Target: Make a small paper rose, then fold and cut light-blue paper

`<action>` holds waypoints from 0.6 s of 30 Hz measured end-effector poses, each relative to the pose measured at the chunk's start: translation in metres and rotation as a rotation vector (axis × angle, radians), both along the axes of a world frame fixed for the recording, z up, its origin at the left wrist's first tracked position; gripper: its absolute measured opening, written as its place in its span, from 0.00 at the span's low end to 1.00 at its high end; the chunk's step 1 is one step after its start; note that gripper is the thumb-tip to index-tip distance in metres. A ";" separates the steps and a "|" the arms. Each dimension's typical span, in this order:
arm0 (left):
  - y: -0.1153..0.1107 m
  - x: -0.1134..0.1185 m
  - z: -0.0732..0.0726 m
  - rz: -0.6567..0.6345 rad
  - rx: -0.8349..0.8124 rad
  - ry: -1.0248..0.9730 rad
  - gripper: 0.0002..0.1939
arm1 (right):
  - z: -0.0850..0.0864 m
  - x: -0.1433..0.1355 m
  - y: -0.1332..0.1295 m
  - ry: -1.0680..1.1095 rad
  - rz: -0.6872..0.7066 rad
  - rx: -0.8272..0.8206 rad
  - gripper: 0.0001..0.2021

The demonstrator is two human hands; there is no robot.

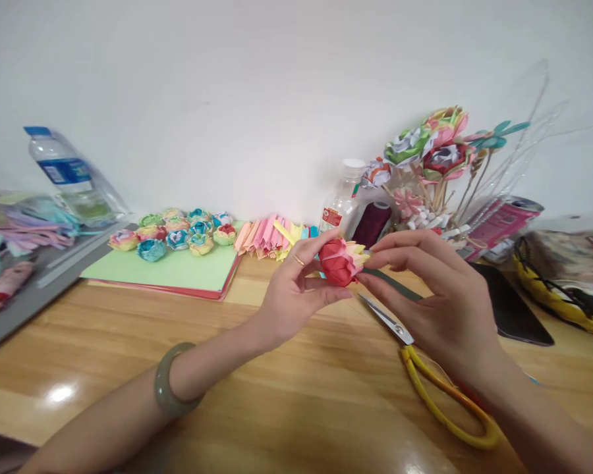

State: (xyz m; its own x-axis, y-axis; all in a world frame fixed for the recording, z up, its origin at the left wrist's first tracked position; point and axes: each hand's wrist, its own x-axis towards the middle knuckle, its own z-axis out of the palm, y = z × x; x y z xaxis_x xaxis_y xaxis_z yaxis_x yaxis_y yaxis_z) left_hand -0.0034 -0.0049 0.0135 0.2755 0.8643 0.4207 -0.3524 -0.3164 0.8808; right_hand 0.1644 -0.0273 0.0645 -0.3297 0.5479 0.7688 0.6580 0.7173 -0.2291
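A folded paper flower (pixel 339 262), red on the outside with pink and pale yellow petals, is held up over the table between both hands. My left hand (pixel 296 283) grips its red base between thumb and fingers. From the other side, the fingertips of my right hand (pixel 435 283) pinch at the yellow petal tips. Below and beside my right hand lie yellow-handled scissors (pixel 408 339), blades slightly apart. Behind my left hand rests a row of folded paper strips (pixel 264 238) in orange, pink, yellow and blue.
Several finished paper flowers (pixel 178 239) sit on green paper sheets (pixel 205 271). Behind my hands stand a clear bottle (pixel 346 191), a purple thread spool (pixel 371 222) and a paper bouquet (pixel 445 158). A black phone (pixel 516 309) lies right; a grey board (pixel 54 280) lies left.
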 end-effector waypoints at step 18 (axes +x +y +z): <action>-0.001 0.002 0.003 -0.017 0.075 -0.045 0.28 | 0.002 -0.002 -0.003 -0.034 0.031 0.071 0.08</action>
